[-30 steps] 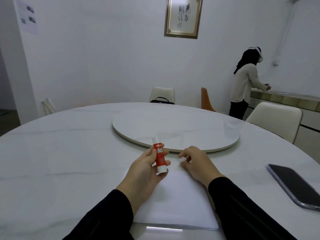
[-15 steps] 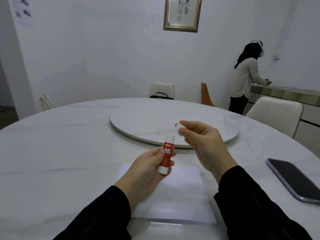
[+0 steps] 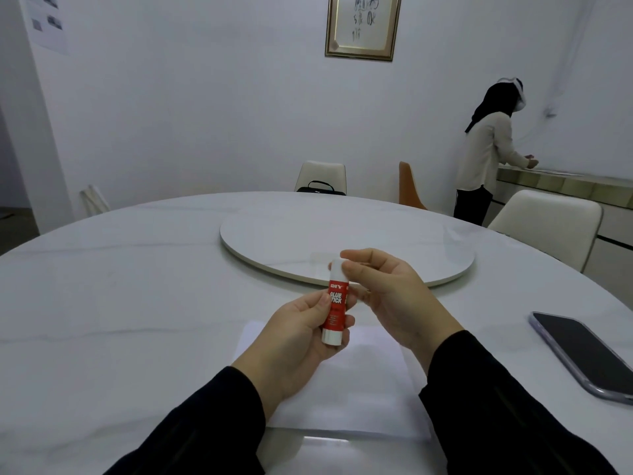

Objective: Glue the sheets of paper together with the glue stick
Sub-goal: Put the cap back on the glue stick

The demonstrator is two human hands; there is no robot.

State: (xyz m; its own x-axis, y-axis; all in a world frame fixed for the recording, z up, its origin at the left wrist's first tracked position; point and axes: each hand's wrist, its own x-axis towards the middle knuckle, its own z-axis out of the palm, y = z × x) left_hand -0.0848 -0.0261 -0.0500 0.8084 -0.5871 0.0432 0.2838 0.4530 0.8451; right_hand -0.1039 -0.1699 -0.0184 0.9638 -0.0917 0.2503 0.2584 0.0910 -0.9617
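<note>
Uncapping the glue stick over the paper

Our left hand point(image 3: 301, 341) grips the glue stick point(image 3: 336, 305) upright by its red barrel to steady it, while our right hand point(image 3: 387, 296) pinches its white cap point(image 3: 338, 269), likely to pull it off; sheets of paper point(image 3: 359, 382) lie beneath, near the tabletop's point(image 3: 120, 303) near edge.

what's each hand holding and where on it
Left hand grips the red-and-white glue stick round its lower body; right hand pinches its white cap at the top.
</note>
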